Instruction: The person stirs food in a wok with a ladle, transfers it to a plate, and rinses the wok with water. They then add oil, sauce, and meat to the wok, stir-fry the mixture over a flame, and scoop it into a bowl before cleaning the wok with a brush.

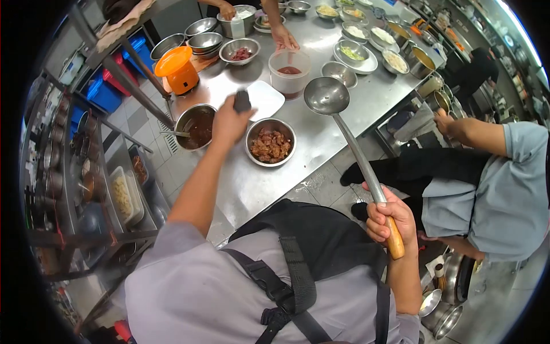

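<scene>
My right hand (389, 218) is wrapped round the wooden handle of a long steel ladle (326, 96), its bowl raised over the table's near edge. My left hand (231, 121), somewhat blurred, grips a small black object (242, 101) whose kind I cannot make out. Below that hand lies a white square plate (267, 98). Close by stands a steel bowl of dark brown meat pieces (270, 144). To the left is a steel pot of dark brown sauce (200, 127) with a utensil in it. Behind the ladle stands a clear plastic tub (289, 71) with reddish-brown contents.
Across the steel table (321, 137), another person's hand (285, 38) reaches to the tub. An orange container (175, 70) and stacked steel bowls (205, 42) stand at the back left. A co-worker in grey (510, 183) is close on my right. Shelving (86, 241) lines the left.
</scene>
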Motion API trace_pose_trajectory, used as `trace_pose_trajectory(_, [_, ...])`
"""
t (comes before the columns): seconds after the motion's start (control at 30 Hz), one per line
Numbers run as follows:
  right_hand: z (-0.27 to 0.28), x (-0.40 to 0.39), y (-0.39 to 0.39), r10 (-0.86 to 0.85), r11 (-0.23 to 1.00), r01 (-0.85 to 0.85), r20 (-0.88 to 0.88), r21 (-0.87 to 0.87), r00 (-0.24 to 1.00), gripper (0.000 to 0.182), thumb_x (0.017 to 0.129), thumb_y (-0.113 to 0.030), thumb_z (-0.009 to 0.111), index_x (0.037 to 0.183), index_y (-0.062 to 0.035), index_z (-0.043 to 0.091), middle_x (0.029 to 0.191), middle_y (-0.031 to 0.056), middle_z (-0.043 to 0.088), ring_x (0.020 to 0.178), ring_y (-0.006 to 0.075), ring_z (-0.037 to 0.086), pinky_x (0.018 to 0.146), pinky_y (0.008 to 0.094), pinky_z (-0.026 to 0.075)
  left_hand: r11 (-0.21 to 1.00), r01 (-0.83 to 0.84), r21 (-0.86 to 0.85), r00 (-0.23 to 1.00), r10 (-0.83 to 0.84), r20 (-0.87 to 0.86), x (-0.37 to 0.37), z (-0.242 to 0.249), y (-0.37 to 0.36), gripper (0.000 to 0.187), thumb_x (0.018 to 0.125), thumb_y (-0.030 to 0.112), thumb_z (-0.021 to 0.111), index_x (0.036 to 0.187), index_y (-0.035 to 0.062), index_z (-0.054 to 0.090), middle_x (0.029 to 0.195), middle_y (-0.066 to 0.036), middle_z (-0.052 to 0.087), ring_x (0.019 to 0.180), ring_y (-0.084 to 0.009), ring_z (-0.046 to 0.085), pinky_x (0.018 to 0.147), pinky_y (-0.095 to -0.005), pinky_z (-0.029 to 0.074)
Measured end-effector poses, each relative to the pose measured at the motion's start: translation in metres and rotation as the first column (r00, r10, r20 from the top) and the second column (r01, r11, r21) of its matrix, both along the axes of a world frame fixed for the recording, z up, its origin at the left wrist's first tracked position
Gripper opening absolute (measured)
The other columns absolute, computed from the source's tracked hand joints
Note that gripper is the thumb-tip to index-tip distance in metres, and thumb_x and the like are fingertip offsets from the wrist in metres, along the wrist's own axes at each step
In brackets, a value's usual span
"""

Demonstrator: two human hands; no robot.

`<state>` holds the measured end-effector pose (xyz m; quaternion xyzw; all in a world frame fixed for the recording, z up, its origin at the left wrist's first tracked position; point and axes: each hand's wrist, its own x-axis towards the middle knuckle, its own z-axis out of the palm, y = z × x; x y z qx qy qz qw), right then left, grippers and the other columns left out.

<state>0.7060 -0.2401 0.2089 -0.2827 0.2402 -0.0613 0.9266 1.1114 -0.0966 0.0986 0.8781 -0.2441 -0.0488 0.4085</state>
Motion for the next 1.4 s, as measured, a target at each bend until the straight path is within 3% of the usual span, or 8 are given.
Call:
trace_pose_trajectory(0.13, [-0.001, -0.002, 0.002, -0.025, 0.999, 0.025, -0.003, 0.033, 1.000, 0.047, 0.092, -0.004, 0.050, 0.139, -0.0048, 0.045, 0.067, 0.0069, 0.049, 0.044, 0.0147, 0.048, 0.040, 0.0281, 0.039, 0.998, -0.022, -0.062, 0.996, 0.027, 0.085, 0.127, -0.035, -0.110, 0.080, 0.071, 0.049, 0.084, 0.129, 0.0012, 0.057, 0.111, -0.022, 0.070, 0.096, -0.0351, 0.070, 0.083, -0.0416, 0.055])
trace_pose_trajectory(0.2, [0.001, -0.001, 0.004, -0.017, 0.999, 0.018, -0.013, 0.035, 1.000, 0.050, 0.091, -0.002, 0.051, 0.140, -0.0045, 0.044, 0.067, 0.0071, 0.050, 0.043, 0.0150, 0.049, 0.040, 0.0277, 0.040, 0.967, 0.090, -0.239, 0.896, -0.184, -0.405, 0.162, -0.053, -0.157, 0.075, 0.072, 0.042, 0.084, 0.128, -0.0005, 0.059, 0.104, -0.016, 0.070, 0.091, -0.0244, 0.068, 0.077, -0.0347, 0.054])
trace_pose_trajectory(0.23, [0.003, -0.002, 0.005, -0.019, 0.999, 0.020, -0.024, 0.027, 1.000, 0.051, 0.090, -0.002, 0.052, 0.141, -0.0046, 0.044, 0.066, 0.0070, 0.050, 0.043, 0.0152, 0.049, 0.040, 0.0272, 0.041, 0.966, 0.108, -0.237, 0.891, -0.200, -0.407, 0.167, -0.053, -0.172, 0.075, 0.072, 0.042, 0.084, 0.128, -0.0005, 0.059, 0.104, -0.016, 0.070, 0.091, -0.0244, 0.068, 0.077, -0.0347, 0.054])
trace_pose_trajectory(0.3, [0.004, -0.004, 0.007, -0.039, 0.999, 0.040, -0.040, 0.023, 0.998, 0.052, 0.090, -0.002, 0.052, 0.141, -0.0047, 0.043, 0.066, 0.0069, 0.050, 0.043, 0.0154, 0.050, 0.040, 0.0272, 0.041, 0.990, 0.141, 0.024, 0.953, -0.129, -0.275, 0.166, -0.054, -0.192, 0.068, 0.071, 0.029, 0.081, 0.126, -0.0046, 0.058, 0.099, -0.014, 0.068, 0.086, -0.0199, 0.066, 0.071, -0.0336, 0.053])
trace_pose_trajectory(0.4, [0.006, -0.004, 0.012, -0.065, 0.998, 0.066, -0.078, 0.005, 0.995, 0.052, 0.090, -0.002, 0.053, 0.141, -0.0045, 0.043, 0.066, 0.0067, 0.050, 0.043, 0.0154, 0.050, 0.040, 0.0272, 0.041, 0.955, 0.288, -0.070, 0.923, -0.296, -0.245, 0.170, -0.047, -0.202, 0.071, 0.068, 0.018, 0.074, 0.131, -0.0079, 0.055, 0.104, -0.018, 0.069, 0.080, -0.0209, 0.068, 0.066, -0.0350, 0.054])
trace_pose_trajectory(0.63, [0.009, -0.005, 0.015, -0.098, 0.995, 0.096, -0.138, -0.019, 0.986, 0.043, 0.091, -0.003, 0.054, 0.132, -0.0035, 0.046, 0.066, 0.0062, 0.052, 0.043, 0.0136, 0.051, 0.040, 0.0266, 0.042, 0.940, 0.313, 0.132, 0.938, -0.328, 0.111, 0.137, -0.004, -0.227, 0.070, 0.066, 0.020, 0.071, 0.135, 0.0098, 0.059, 0.114, -0.020, 0.070, 0.103, -0.0331, 0.069, 0.089, -0.0403, 0.053])
trace_pose_trajectory(0.9, [0.010, 0.003, 0.019, -0.094, 0.995, 0.096, -0.143, 0.007, 0.985, 0.030, 0.092, -0.004, 0.053, 0.122, -0.0065, 0.049, 0.068, 0.0061, 0.053, 0.045, 0.0144, 0.052, 0.041, 0.0278, 0.039, 0.868, 0.407, 0.283, 0.684, -0.496, 0.535, 0.079, 0.048, -0.227, 0.046, 0.077, 0.018, 0.065, 0.123, 0.0122, 0.062, 0.111, -0.021, 0.069, 0.105, -0.0409, 0.065, 0.090, -0.0497, 0.052])
trace_pose_trajectory(1.4, [0.004, 0.012, 0.030, -0.077, 0.995, 0.083, -0.095, 0.058, 0.993, 0.039, 0.094, -0.005, 0.052, 0.132, -0.0058, 0.044, 0.068, 0.0061, 0.052, 0.045, 0.0144, 0.051, 0.041, 0.0284, 0.038, 0.768, 0.342, 0.542, 0.528, -0.634, 0.565, 0.041, 0.079, -0.222, 0.039, 0.087, 0.015, 0.059, 0.126, 0.0185, 0.057, 0.115, -0.017, 0.062, 0.102, -0.0412, 0.066, 0.085, -0.0499, 0.054])
